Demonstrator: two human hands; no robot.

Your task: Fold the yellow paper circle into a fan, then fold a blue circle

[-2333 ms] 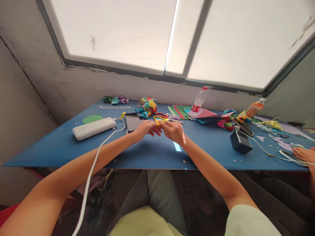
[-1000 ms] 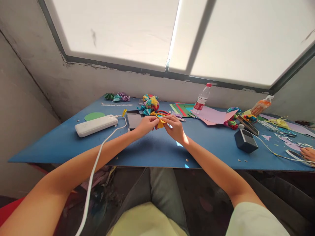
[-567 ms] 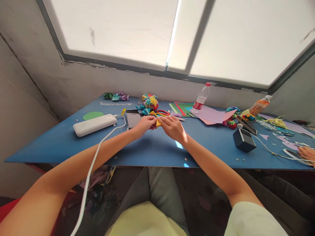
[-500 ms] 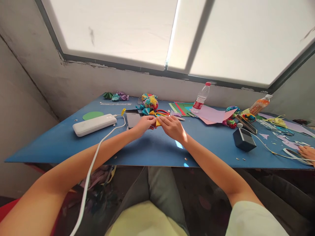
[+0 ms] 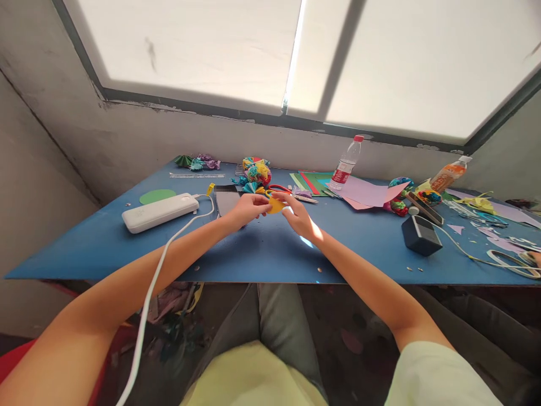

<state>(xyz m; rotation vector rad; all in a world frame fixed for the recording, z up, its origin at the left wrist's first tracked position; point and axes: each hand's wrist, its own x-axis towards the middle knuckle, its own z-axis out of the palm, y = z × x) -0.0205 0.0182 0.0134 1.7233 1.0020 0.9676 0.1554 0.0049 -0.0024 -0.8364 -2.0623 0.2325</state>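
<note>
Over the middle of the blue table, a small piece of yellow paper (image 5: 276, 206) is held up between my two hands. My left hand (image 5: 249, 208) pinches its left side between thumb and fingers. My right hand (image 5: 299, 216) is at its right side, with fingertips reaching over the upper edge and the thumb apart below; whether those fingertips press on the paper is hard to see. Just behind the hands lie scissors (image 5: 279, 188) with red and yellow handles. A flat dark-edged device (image 5: 226, 202) is partly covered by my left hand.
A white power bank (image 5: 160, 213) with a cable lies left, beside a green paper circle (image 5: 157, 196). Colourful paper flowers (image 5: 257, 172), a red-capped bottle (image 5: 345, 164) and purple paper (image 5: 367, 192) stand behind. A black box-shaped device (image 5: 421, 235) is right; another person's hand (image 5: 536, 258) shows at the edge.
My right hand's fingers have loosened and spread, showing more of the yellow paper. My left hand keeps its pinch. The other person's hand has moved right, mostly out of view.
</note>
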